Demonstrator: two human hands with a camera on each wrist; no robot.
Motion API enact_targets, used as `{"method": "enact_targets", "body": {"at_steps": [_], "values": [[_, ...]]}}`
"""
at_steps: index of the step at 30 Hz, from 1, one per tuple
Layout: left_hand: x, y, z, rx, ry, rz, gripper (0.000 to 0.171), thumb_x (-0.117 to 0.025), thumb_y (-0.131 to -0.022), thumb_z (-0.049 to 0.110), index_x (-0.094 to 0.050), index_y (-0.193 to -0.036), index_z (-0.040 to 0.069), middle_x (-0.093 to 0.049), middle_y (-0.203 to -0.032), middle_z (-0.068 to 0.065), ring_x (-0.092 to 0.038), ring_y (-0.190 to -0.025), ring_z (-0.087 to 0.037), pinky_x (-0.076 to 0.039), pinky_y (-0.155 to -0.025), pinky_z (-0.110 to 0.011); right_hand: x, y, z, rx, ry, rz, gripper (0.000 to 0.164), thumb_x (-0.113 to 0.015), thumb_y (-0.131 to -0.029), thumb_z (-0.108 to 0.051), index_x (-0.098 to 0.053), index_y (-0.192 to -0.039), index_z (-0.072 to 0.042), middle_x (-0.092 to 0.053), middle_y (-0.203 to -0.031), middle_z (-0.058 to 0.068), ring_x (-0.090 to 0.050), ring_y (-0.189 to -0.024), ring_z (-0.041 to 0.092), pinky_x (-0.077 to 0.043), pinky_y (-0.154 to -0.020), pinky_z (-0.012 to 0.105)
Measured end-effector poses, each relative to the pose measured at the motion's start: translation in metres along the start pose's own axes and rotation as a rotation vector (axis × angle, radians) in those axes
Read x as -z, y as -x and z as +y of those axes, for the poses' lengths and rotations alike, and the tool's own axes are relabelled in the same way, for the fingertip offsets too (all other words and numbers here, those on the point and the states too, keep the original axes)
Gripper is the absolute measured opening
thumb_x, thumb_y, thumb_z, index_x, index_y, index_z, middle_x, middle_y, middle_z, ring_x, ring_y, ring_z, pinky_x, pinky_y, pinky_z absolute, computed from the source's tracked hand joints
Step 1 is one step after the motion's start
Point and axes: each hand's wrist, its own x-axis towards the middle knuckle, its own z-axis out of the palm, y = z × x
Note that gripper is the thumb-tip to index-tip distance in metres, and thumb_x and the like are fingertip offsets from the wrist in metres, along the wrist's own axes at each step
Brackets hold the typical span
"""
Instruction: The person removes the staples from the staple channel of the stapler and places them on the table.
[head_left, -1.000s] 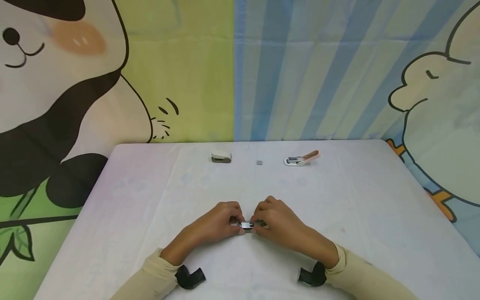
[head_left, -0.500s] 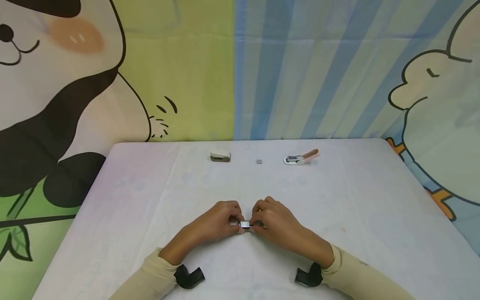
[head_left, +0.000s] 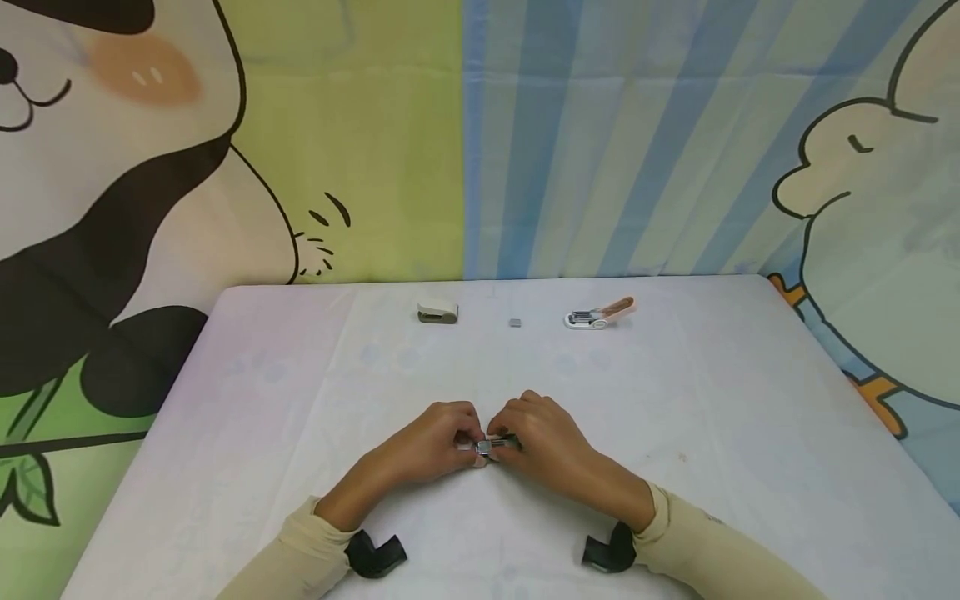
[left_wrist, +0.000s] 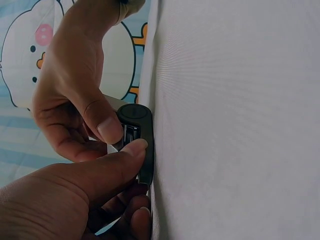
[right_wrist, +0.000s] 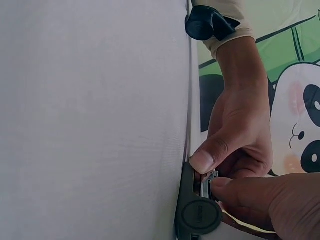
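A small dark green-grey stapler (head_left: 483, 447) with a round disc at its pivot end lies at the front middle of the table in the head view. My left hand (head_left: 427, 444) grips one end of it between thumb and fingers. From the other side my right hand (head_left: 547, 442) holds it, with the thumb at the shiny metal channel (right_wrist: 206, 185) seen in the right wrist view. Both thumbs (left_wrist: 132, 148) meet close together over the channel in the left wrist view. The curled fingers hide much of the stapler, and whether staples lie inside I cannot tell.
Along the back of the white-covered table (head_left: 300, 350) stand a cream and dark stapler (head_left: 437, 312), a tiny grey block (head_left: 515, 322) and a white and pink stapler (head_left: 598, 314) with its arm raised. A cartoon-printed curtain (head_left: 525, 167) hangs behind.
My right hand has shifted left, closer to the left hand. Less of the bright metal between the hands shows, and more of the stapler's right part is uncovered. My left hand keeps its grip.
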Motion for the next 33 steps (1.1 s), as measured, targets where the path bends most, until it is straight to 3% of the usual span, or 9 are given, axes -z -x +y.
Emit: {"method": "enact_targets", "body": {"at_steps": [9,17,33], "values": [[0.000,0.001,-0.001,-0.001,-0.029,0.014,0.011,-0.081,-0.080,0.013,-0.071,-0.085,0.015,-0.057,-0.086,0.009,-0.054,-0.074,-0.010,-0.045,-0.066,-0.023,-0.002,-0.003,-0.004,0.115,0.026,0.018,0.016,-0.081,-0.079,-0.013,-0.078,-0.095,-0.013,-0.068,-0.090,-0.006,-0.052,-0.087,0.012,-0.044,-0.072,0.026],[-0.001,0.000,-0.002,-0.011,-0.005,0.015,0.012,-0.081,-0.080,0.012,-0.074,-0.090,0.013,-0.057,-0.086,0.011,-0.055,-0.075,-0.012,-0.046,-0.066,-0.023,0.002,0.001,0.001,0.083,-0.030,-0.017,0.015,-0.080,-0.080,-0.012,-0.077,-0.095,-0.014,-0.067,-0.091,-0.008,-0.050,-0.088,0.010,-0.044,-0.076,0.024],[-0.001,-0.001,-0.003,0.005,-0.005,0.003,0.014,-0.081,-0.079,0.011,-0.074,-0.091,0.010,-0.058,-0.088,0.009,-0.056,-0.077,-0.009,-0.047,-0.069,-0.023,0.012,0.010,0.026,-0.022,-0.331,-0.072,0.014,-0.074,-0.086,-0.009,-0.074,-0.099,-0.015,-0.065,-0.096,-0.011,-0.052,-0.088,0.012,-0.045,-0.073,0.026]]}}
